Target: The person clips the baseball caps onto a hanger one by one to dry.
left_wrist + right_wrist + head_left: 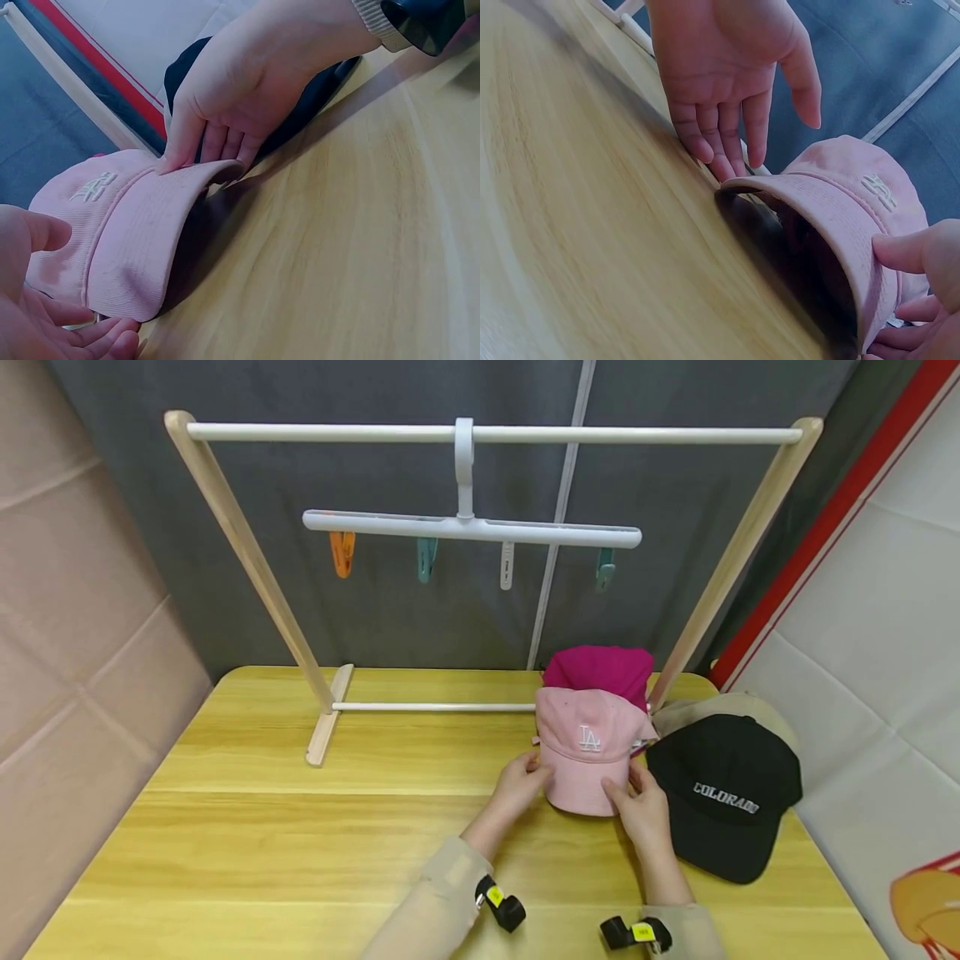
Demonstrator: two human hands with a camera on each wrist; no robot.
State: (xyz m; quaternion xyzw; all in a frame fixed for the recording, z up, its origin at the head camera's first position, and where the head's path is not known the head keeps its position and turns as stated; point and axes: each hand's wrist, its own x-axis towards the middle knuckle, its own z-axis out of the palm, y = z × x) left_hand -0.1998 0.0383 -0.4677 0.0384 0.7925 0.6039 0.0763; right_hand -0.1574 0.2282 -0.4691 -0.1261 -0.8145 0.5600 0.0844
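Note:
A pink baseball cap (588, 735) with a white "LA" emblem sits on the table, its brim toward me. My right hand (647, 810) pinches the right side of the brim, thumb on top and fingers beneath, as the right wrist view shows at its lower right. On the other side, my left hand (517, 785) has its fingertips right at the brim's edge. Its thumb stands away from the cap in both wrist views, and the fingers are relaxed. Behind the pink cap lies a magenta cap (600, 666), partly hidden.
A black "COLORADO" cap (723, 793) lies right of my right hand, over a beige cap (761, 710). The wooden rack (255, 560) spans the table's back. From its top bar hangs a white hanger (472, 529) with several clips, including an orange clip (342, 554).

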